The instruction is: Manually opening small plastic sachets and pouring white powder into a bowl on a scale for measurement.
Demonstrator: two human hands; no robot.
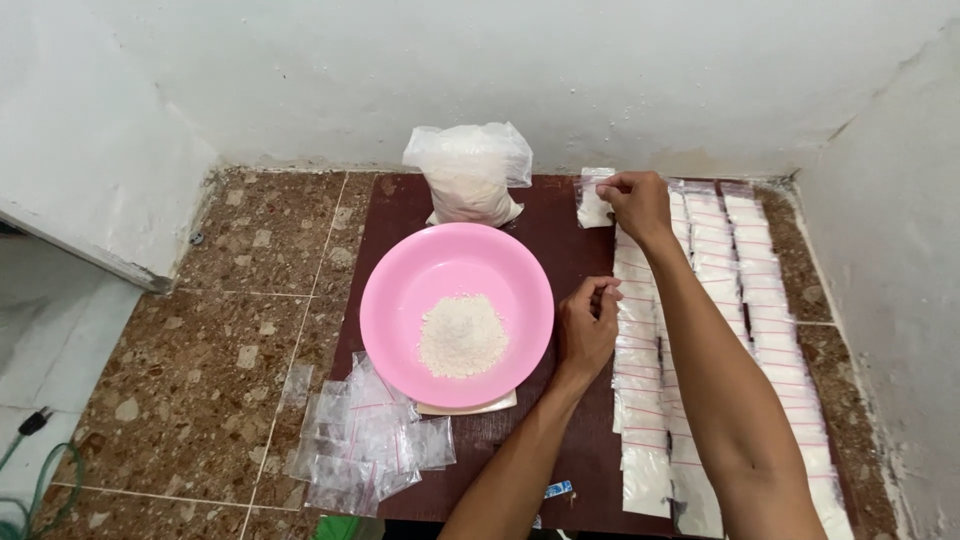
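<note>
We see the right hand [636, 203] pinching a small filled zip bag [592, 205] at the far end of the rows of filled bags [760, 300]. The left hand [587, 325], fingers pressed together, rests beside the pink bowl [400, 300] of white powder [461, 335].

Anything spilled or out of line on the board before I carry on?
No spill shows. The powder sits heaped inside the pink bowl, and the filled packets lie in tidy overlapping rows. Only the empty zip bags are a loose jumble, partly off the board's left edge.
</note>
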